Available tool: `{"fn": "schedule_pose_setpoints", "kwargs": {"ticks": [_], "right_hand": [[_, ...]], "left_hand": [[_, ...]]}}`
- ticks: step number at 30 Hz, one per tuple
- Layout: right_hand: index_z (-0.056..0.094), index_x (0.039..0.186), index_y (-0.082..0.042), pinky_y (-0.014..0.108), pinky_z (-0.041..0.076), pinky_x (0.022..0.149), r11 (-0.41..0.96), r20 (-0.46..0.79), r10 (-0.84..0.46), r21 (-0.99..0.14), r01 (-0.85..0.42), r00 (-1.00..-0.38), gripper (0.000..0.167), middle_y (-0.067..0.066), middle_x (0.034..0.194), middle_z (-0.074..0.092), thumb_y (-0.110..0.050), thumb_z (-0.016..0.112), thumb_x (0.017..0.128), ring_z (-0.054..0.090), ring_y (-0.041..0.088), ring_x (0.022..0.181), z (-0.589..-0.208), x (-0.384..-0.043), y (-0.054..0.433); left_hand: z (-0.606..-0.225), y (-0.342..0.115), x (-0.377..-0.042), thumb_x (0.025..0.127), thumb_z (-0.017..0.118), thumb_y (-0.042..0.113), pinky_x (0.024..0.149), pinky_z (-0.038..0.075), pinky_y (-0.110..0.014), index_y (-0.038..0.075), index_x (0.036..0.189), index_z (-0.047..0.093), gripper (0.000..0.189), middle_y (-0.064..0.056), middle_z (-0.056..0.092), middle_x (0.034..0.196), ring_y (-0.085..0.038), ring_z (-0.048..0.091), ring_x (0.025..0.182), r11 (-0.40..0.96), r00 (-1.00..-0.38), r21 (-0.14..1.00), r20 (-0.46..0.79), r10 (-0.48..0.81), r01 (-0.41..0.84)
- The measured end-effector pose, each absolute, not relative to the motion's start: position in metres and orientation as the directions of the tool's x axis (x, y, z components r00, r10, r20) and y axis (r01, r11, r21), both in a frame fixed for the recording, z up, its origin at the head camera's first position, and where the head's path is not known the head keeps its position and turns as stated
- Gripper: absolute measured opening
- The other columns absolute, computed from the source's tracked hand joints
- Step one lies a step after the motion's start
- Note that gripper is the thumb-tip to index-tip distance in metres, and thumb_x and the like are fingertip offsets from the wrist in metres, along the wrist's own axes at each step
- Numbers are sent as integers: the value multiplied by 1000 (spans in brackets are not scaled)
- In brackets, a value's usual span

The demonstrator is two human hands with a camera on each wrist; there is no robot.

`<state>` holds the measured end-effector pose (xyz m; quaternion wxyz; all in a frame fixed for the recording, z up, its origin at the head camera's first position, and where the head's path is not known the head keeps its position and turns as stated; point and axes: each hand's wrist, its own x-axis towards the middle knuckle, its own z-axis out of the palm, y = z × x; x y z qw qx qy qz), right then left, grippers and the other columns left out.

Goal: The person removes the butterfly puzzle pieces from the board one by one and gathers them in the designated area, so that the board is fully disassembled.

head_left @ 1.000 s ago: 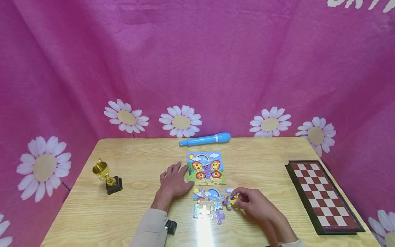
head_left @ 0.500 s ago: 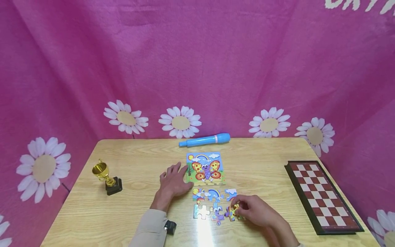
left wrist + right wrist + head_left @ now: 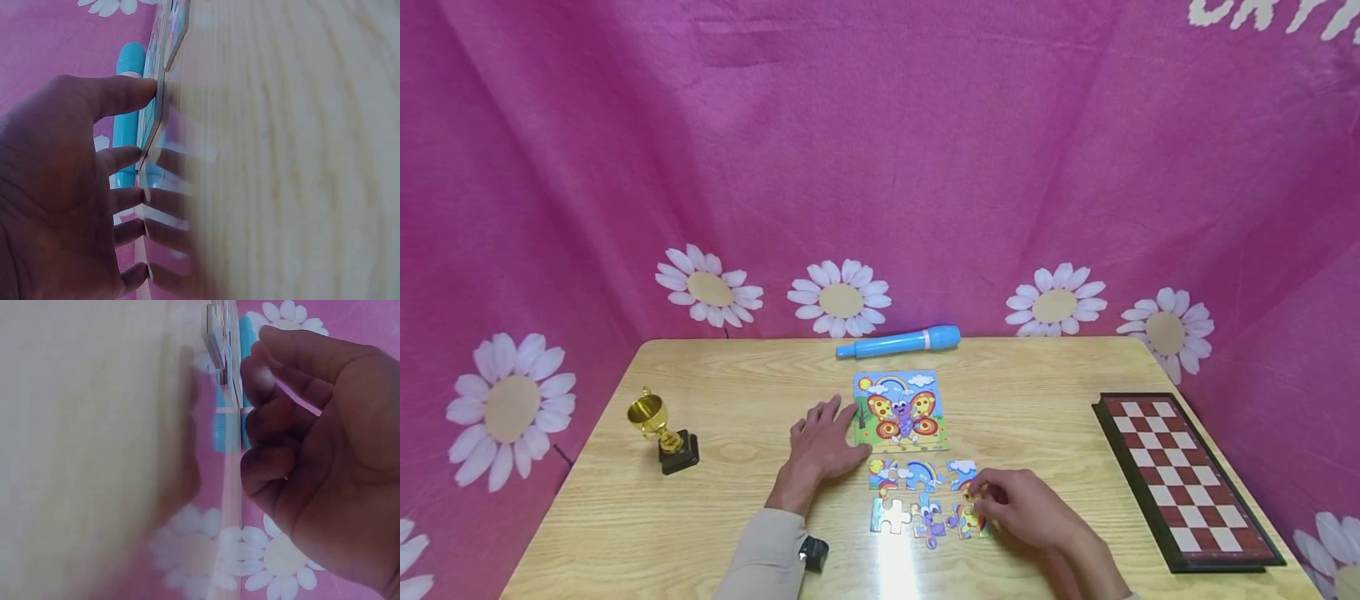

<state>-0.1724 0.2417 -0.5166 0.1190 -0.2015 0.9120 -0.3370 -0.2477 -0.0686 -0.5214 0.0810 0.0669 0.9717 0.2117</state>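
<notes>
The person's right hand (image 3: 1026,510) is at lower centre-right of the head view; its grip is slack, fingers loosely bent, with no piece visible between them. The wing piece (image 3: 967,522) lies by the fingertips; contact cannot be confirmed. The left hand (image 3: 823,450), fingers spread, has its thumb at the edge of the card (image 3: 901,410), frame centre. Below the card, five other pieces (image 3: 930,517) lie on the table (image 3: 1030,400). Trophy (image 3: 668,440) at lower left; chessboard (image 3: 1187,475) at lower right.
</notes>
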Motion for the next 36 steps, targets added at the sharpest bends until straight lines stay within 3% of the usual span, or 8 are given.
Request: {"fn": "schedule_pose_setpoints", "kwargs": {"ticks": [7,21,27,36], "right_hand": [[69,100,-18,19,42,59,622,-31,-432,-735,-272,-901,11,-8,72,59,-14,64,92,48,1,65,-516,-187,232],[67,112,-13,23,45,54,628,-4,-359,-741,-239,-933,22,-5,77,59,-9,64,91,52,7,63,-515,-221,196],[60,126,-14,25,49,70,616,-28,-438,-737,-277,-899,35,0,96,63,-9,64,91,57,10,82,-516,-232,179],[60,126,-13,40,48,89,657,-50,-467,-688,-308,-883,38,4,107,64,-12,67,89,59,16,98,-514,-244,160]], "left_hand": [[-520,-70,-248,81,64,49,109,26,-61,23,144,46,70,-10,30,158,-36,29,142,899,-977,426,-131,169,98],[-517,-75,-250,81,63,48,109,28,-61,24,145,45,71,-10,30,158,-36,29,143,903,-968,410,-149,202,126],[-519,-76,-250,80,64,47,109,26,-61,23,145,46,71,-10,30,158,-36,28,143,901,-970,419,-148,192,115],[-521,-74,-250,81,64,47,109,26,-61,25,145,46,70,-9,31,157,-35,29,143,901,-973,419,-137,185,113]]}}
